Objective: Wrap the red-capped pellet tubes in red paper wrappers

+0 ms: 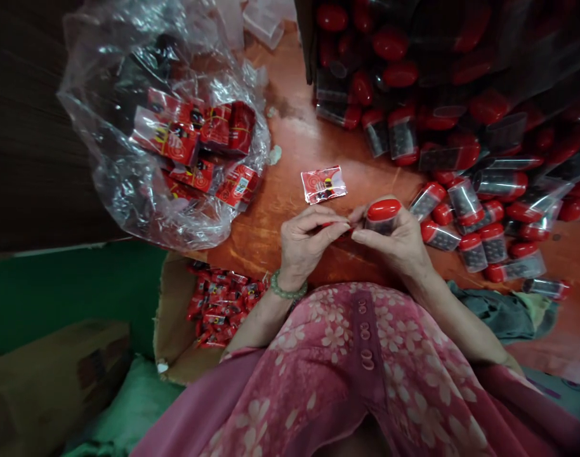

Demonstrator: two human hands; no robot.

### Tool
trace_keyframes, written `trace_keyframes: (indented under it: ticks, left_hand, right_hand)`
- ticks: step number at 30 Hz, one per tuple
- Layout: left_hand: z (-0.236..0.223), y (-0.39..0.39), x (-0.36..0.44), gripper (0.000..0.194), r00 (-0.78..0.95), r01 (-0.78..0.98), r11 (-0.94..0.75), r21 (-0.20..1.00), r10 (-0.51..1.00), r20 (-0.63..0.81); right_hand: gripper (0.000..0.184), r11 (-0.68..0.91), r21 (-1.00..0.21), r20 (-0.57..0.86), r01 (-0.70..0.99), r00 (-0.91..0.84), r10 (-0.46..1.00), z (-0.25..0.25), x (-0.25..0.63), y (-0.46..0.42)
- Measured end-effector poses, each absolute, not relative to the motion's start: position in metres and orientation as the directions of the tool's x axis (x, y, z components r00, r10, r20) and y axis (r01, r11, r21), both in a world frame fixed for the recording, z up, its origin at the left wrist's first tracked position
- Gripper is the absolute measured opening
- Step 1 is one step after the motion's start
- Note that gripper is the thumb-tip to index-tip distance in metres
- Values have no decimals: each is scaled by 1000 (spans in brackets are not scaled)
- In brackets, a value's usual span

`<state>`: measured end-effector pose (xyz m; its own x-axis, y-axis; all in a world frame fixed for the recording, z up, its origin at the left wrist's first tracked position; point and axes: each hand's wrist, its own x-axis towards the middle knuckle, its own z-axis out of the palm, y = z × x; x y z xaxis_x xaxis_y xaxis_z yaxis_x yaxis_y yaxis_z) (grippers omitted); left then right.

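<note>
Cupping glossy oval-capped container [383, 212]; right hand [403, 240]

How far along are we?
Probably done: the red wrapped pieces in the cardboard box. In hand: the right hand holds a red-capped container, and the left hand pinches something red, mostly hidden. Apparently remaining: the other red-capped containers, the packets in the clear bag and the loose packet on the table.

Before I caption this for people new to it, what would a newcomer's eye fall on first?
Probably the heap of red-capped containers at the upper right. Next, the crinkled clear bag at the upper left, with red packets in it. Between them, lower down, the right hand holds one more container, its glossy red cap showing.
</note>
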<state>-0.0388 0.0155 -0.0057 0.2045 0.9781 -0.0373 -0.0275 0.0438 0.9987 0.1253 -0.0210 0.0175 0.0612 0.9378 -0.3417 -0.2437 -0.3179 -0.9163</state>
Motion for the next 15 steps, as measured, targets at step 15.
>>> trace_keyframes:
  ticks: [15]
  left_hand:
    - [19, 20, -57, 23, 451, 160, 204, 966, 855, -256]
  right_hand:
    - [36, -180, -982, -186, -50, 178, 966, 18, 125, -24]
